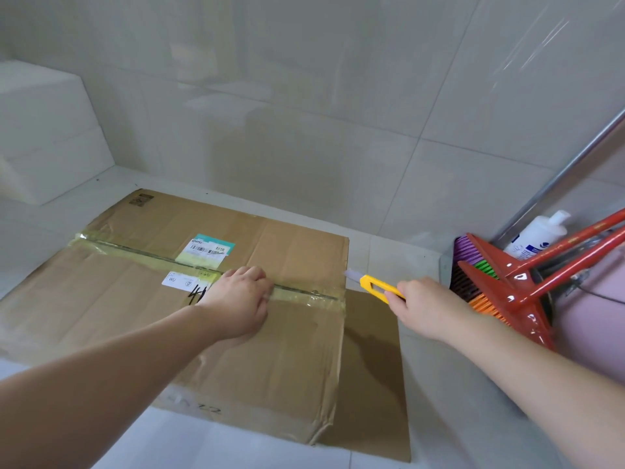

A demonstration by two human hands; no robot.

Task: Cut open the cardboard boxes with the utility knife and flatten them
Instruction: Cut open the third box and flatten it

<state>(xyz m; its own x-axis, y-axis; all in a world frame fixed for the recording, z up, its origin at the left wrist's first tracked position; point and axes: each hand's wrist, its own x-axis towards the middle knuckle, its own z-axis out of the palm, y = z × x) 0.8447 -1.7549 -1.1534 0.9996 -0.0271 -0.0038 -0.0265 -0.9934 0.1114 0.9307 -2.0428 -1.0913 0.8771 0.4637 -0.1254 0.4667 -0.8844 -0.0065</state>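
While one cardboard box (pixel 209 299) is lying on the tiled floor (pixel 236 445) with its taped centre seam (pixel 304 294) facing up, the left hand (pixel 241 299) is pressing down on that seam, fingers bent over the tape. Right hand (pixel 427 308) is gripping one yellow utility knife (pixel 377 286), blade tip sitting just beside the box's right edge. Two labels (pixel 208 250) are sticking near the seam. Two red brooms (pixel 527 282) and one white bottle (pixel 537 235) are standing at right.

Cardboard box (pixel 287 350) on the floor (pixel 389 255), brooms (pixel 514 286) to its right, bottle (pixel 537 236) behind them
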